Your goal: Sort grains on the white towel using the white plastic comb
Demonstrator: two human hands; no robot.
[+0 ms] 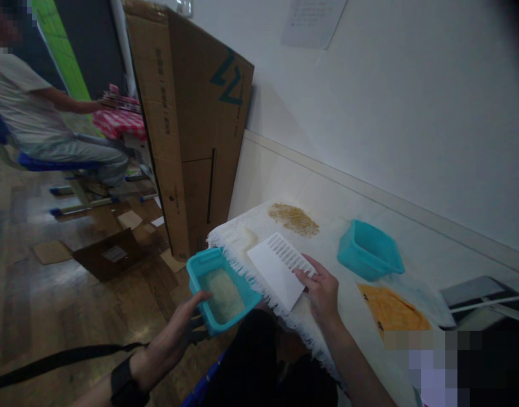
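White worktop (pixel 276 175) by a pale wall (pixel 390 102): container on the left, slotted card on the right

From the head view, a fringed cloth (pixel 348 294) covers the worktop. Off its near left edge sits the teal container (pixel 212 257), beside the fringe, with pale grains (pixel 227 294) in it. The white slotted card (pixel 274 274) slants over the cloth, with tan beans (pixel 295 219) heaped beyond it and a second teal container (pixel 356 263) farther right.

To handle this well, I would hold the container level, its rim tucked below the fringe, and draw the card low and slowly toward it, clear of the beans so the two don't mix.

The left hand (pixel 178 325) grips the container's near left side, thumb over the rim; its other fingers are partly hidden. The right hand (pixel 321 288) has its fingers closed in a pinch on the card's right edge, near the slots.
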